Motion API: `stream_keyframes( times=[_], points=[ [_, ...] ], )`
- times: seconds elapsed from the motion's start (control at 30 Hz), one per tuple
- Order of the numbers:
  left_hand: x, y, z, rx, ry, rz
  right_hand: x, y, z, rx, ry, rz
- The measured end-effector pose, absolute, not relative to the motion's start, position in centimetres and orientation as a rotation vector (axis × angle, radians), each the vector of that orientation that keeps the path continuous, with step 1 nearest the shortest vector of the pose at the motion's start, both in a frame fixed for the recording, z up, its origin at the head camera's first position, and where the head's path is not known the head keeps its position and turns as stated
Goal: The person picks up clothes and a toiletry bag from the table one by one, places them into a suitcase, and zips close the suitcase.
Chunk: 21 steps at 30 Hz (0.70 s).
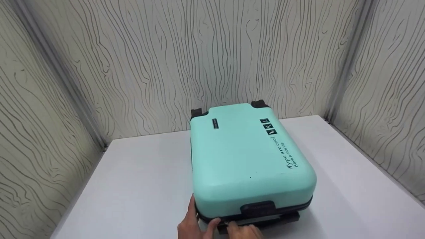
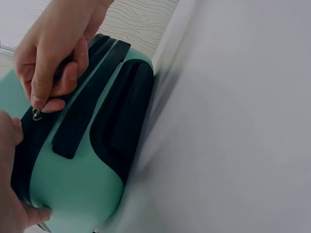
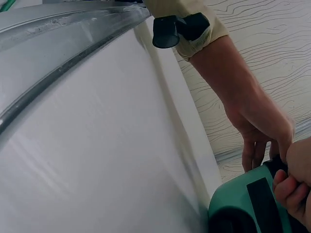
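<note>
A mint-green hard-shell suitcase [image 1: 232, 156] lies flat, its front end facing me. My left hand [image 1: 191, 228] braces its near left corner, fingers fairly straight along the side and thumb against the dark zipper band [image 2: 29, 141]. Close beside that thumb, my right hand [image 1: 244, 231] pinches a small metal zipper pull [image 2: 37, 114] between thumb and forefinger, its other fingers curled in. In the left wrist view, a long dark handle [image 2: 92, 102] runs along the end below the zipper. Another black handle [image 1: 258, 209] sits on the upper shell's front edge.
The suitcase rests on a white table [image 1: 142, 176]. Wood-grain panels [image 1: 149, 66] rise behind and at both sides, with grey metal posts [image 1: 59, 71] at the corners. Black wheels [image 1: 260, 104] stick out at the suitcase's far end.
</note>
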State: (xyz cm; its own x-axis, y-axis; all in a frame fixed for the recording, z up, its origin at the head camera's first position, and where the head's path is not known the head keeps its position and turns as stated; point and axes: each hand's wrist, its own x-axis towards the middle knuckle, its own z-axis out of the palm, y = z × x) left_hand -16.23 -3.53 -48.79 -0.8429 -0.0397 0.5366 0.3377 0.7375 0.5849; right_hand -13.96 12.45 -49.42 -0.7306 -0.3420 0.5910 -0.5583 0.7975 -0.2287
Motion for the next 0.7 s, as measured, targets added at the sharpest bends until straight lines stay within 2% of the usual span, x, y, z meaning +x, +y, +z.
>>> stream_keyframes(
  times=[0.23,0.47,0.7],
  points=[
    [-16.8,-4.8,-48.4,-0.477,-2.4,-1.082,-13.4,12.3,-48.2,0.539,-2.578,0.597],
    [-17.8,-6.2,-48.6,-0.763,-2.354,-1.117,-13.7,11.7,-47.7,0.583,-2.641,0.556],
    [-18.1,-6.3,-48.5,-0.823,-2.313,-1.035,-14.1,8.7,-47.3,0.613,-2.621,0.432]
  ],
)
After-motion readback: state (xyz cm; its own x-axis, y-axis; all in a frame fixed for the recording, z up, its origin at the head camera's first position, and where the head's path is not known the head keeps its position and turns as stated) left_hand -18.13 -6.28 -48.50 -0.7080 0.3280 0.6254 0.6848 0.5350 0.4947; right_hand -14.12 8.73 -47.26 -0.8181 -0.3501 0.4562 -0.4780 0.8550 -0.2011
